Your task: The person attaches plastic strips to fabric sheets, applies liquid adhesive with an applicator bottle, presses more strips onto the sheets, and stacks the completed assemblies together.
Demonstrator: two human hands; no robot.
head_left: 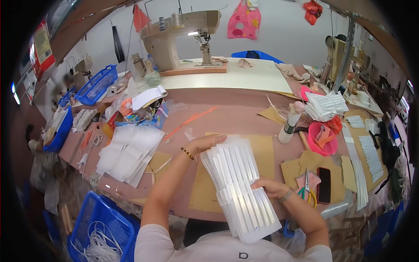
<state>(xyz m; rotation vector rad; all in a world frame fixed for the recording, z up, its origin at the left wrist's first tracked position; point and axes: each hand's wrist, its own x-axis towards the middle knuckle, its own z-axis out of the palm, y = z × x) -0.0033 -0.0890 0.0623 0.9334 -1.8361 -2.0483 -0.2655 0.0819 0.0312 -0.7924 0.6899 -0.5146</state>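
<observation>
Between my hands is a stack of white sheets (238,187), tilted over the table's front edge and fanned slightly at its left side. Long, shiny pale strips run in rows down the top sheet. My left hand (210,142) grips the stack at its upper left corner, fingers partly hidden behind it. My right hand (271,187) pinches the right edge about midway, thumb on top. Under the stack, a tan cardboard sheet (205,187) lies on the pinkish table (192,98).
Left are loose white sheets (126,153) and a blue basket (104,218) of white cords on the floor. Right are a glue bottle (288,129), pink bowl (323,139), scissors (307,185) and phone (324,185). A sewing machine (183,41) stands behind.
</observation>
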